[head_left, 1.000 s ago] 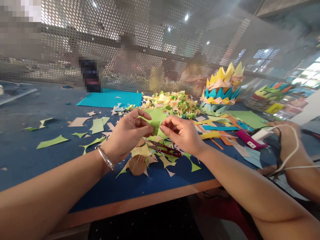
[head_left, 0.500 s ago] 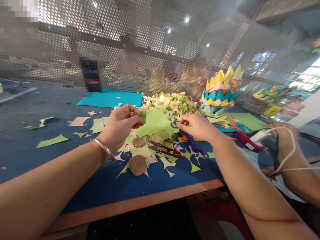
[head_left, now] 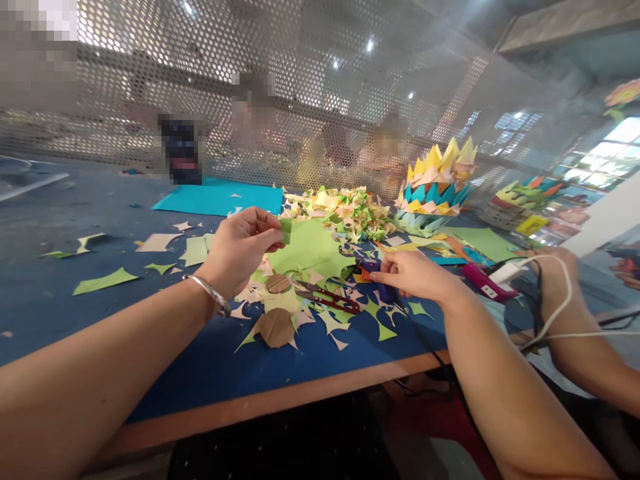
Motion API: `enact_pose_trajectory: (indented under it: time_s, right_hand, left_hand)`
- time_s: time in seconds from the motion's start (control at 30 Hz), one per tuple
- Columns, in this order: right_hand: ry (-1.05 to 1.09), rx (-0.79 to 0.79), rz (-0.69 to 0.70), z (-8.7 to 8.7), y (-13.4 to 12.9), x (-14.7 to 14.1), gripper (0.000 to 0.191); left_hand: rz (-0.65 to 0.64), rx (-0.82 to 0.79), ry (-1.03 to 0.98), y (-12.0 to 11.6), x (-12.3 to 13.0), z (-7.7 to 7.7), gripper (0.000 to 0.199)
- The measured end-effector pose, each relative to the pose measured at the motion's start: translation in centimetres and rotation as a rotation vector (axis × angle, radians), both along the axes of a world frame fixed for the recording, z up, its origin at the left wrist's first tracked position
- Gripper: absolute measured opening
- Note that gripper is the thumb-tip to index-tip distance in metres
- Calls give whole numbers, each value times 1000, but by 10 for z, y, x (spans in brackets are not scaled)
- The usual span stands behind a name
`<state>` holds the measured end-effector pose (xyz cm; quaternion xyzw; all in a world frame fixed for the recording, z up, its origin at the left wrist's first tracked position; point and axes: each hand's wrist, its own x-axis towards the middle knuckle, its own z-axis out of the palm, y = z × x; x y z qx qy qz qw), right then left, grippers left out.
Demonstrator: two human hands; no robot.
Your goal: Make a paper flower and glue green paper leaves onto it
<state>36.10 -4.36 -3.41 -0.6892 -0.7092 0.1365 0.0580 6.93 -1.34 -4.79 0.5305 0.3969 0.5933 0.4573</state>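
Note:
My left hand, with a silver bangle at the wrist, pinches a small green paper piece above a larger green sheet. To the right, my right hand is at the blue tool with an orange part, its thumb and fingers closed on it as far as I can see. Dark red snips lie among the scraps between my hands. Two cardboard discs, a small one and a larger one, rest nearer the table edge.
A heap of cut paper lies behind the green sheet. Tiered paper crowns stand back right. A blue sheet is back left. A power strip with cables and another person's arm are at right.
My right hand has moved right and down, from the green sheet's edge to the blue tool. My left hand has hardly moved and still pinches the green piece. The view has shifted slightly.

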Motion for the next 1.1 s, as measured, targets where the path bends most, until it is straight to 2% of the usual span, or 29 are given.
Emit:
enact_pose_trajectory:
  time_s: [0.1,0.2,0.37,0.53,0.67,0.77,0.87,1.1]
  right_hand:
    - [151,-68,-48,-10,-1,7,35]
    - [381,-64,-119,-19,0,13,33]
    - [949,69,-286,-24,-1,19,28]
    - [1226,179,-313,-18,-3,24,27]
    - [1372,166,-276,-12,-8,21,29]
    - [1499,80,-140,-8,-15,13,29]
    - [1500,-4,-46,-7,-20,4,29]
    - [1445,-3,33,-14,-25,-19,25]
  left_hand:
    - [-7,-1,3,1,0,-1,17]
    - [-26,9,6,1,-1,-3,16]
    - [-26,21,9,1,0,-2,15]
    - [-19,25,8,-1,0,-2,14]
    - [-30,31,9,-1,0,-3,14]
    - [-28,18,18,-1,1,-4,13]
    - [-38,-14,23,-2,4,-5,13]
    - [-113,-42,56,-14,12,-7,13]
